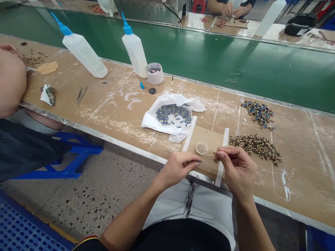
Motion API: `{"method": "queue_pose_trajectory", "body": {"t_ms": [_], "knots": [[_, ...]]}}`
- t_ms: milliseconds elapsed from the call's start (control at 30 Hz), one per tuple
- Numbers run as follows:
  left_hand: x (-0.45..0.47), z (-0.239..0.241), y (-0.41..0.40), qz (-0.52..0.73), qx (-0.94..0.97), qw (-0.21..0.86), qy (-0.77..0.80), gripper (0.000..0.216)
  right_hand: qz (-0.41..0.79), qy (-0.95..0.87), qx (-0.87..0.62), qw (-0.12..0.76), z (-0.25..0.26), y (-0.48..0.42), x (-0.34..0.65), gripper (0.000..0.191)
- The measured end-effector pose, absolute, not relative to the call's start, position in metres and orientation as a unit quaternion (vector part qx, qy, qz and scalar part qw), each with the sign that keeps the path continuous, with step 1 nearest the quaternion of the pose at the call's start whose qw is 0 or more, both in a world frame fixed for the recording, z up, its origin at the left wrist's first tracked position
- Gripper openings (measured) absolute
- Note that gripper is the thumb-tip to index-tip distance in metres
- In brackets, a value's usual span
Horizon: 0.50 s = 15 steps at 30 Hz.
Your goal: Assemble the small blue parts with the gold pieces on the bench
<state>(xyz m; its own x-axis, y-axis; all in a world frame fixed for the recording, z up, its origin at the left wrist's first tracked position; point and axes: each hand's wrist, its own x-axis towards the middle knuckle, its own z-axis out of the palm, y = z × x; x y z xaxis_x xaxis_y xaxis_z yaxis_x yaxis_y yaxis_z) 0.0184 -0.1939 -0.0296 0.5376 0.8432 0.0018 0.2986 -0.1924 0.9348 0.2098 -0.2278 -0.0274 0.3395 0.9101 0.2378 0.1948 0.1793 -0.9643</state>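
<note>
My left hand (180, 167) is pinched shut on a small part at the table's near edge. My right hand (235, 167) is closed around a thin stick whose tip points toward the left fingers. Both hover over a taped cardboard pad (209, 139) that carries a small round clear cap (201, 148). Blue-grey small parts (174, 114) lie heaped on a white sheet (154, 120) just beyond the left hand. A brown heap of parts (256, 146) sits right of my right hand, and a blue-and-brown heap (259, 112) lies farther back.
Two white squeeze bottles (83, 52) (134, 50) with blue nozzles and a tape roll (155, 73) stand at the back. Tweezers (81, 94) lie to the left. A green conveyor belt (209, 55) runs behind. A neighbour's arm (10, 80) is at the left; another person's hands (232, 10) work across.
</note>
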Motion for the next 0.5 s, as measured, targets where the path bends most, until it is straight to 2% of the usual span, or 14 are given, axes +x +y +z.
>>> {"method": "queue_pose_trajectory", "body": {"t_ms": [133, 333, 500], "knots": [[0.016, -0.032, -0.195, 0.268, 0.690, 0.535, 0.407, 0.019, 0.264, -0.519, -0.550, 0.599, -0.032, -0.214, 0.207, 0.008], [0.015, -0.034, -0.196, 0.274, 0.645, 0.590, 0.400, 0.021, 0.204, -0.626, -0.576, 0.484, -0.036, -0.203, 0.203, 0.012], [0.015, -0.033, -0.194, 0.267, 0.644, 0.595, 0.398, 0.022, 0.205, -0.646, -0.577, 0.456, -0.031, -0.202, 0.207, 0.015]]}}
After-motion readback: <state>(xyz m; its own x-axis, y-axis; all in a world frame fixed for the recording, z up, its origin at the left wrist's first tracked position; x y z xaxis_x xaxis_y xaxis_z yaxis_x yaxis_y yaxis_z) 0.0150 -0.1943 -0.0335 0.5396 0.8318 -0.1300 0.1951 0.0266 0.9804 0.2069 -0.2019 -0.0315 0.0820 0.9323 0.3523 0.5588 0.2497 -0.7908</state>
